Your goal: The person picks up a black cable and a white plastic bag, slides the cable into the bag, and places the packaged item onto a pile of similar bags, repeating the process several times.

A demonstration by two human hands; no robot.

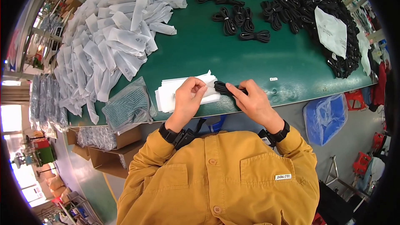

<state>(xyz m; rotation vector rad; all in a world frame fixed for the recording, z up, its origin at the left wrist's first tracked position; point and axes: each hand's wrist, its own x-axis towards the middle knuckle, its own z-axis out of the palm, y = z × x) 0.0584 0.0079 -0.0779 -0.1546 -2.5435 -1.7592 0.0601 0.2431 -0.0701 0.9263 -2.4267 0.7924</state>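
Right hand [255, 102] closed around a black cable bundle [224, 88]. Left hand [189, 99] closed too, thumb and forefinger pinching what looks like the edge of a white bag [211, 92]; the fingers partly hide the grip.

Key relation: the bundle lies between the 2 hands, just right of the left fingertips. Long axis roughly side to side, dipping slightly rightward. Its left end meets the bag's right edge; whether over or inside it, I cannot tell. Right hand is the nearer, being the 1 that holds it.

Under the left hand, a flat stack of white bags [165, 98] near the counter's front edge. Left of that, a clear packet with grey-blue ribbed contents [127, 106].

Counter [183, 58]: green, slightly glossy. Far left, a big heap of pale packets [108, 37]. Far right, a dense heap of black cables [300, 0], with a white pouch [331, 31] on it; several loose bundles [255, 36] nearer the middle.

Room: lined blue bin [325, 118] right, cardboard boxes [108, 160] left, both below counter level.
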